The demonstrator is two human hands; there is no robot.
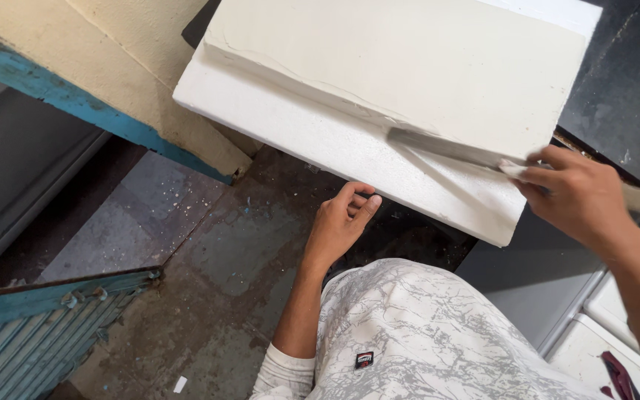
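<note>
**Inspector:** As the head view looks down, the right hand [583,196] is closed on a putty knife [483,157], its fingers wrapped round the handle. The blade lies flat on the white board [350,141], near that board's lower right corner.

**Clerk:** And the board's position?

**Inspector:** It fills the upper middle of the view, tilted, its long lower edge running down to the right. A smooth coat of cream putty [409,59] covers the upper part; the strip below the ridge is bare and rough. The blade sits at the end of that ridge.

**Clerk:** The left hand?

**Inspector:** The left hand [338,226] hangs below the board's lower edge, fingers curled with a dark gap between thumb and fingertips. Whether that grip holds anything, I cannot tell; the hollow is in shadow.

**Clerk:** Surroundings?

**Inspector:** A stained grey floor [216,259] lies beneath. A cream wall with a blue band [75,96] stands at upper left, and blue slatted shutters [46,326] at lower left. The person's marbled grey-white garment [424,333] fills the bottom centre.
</note>
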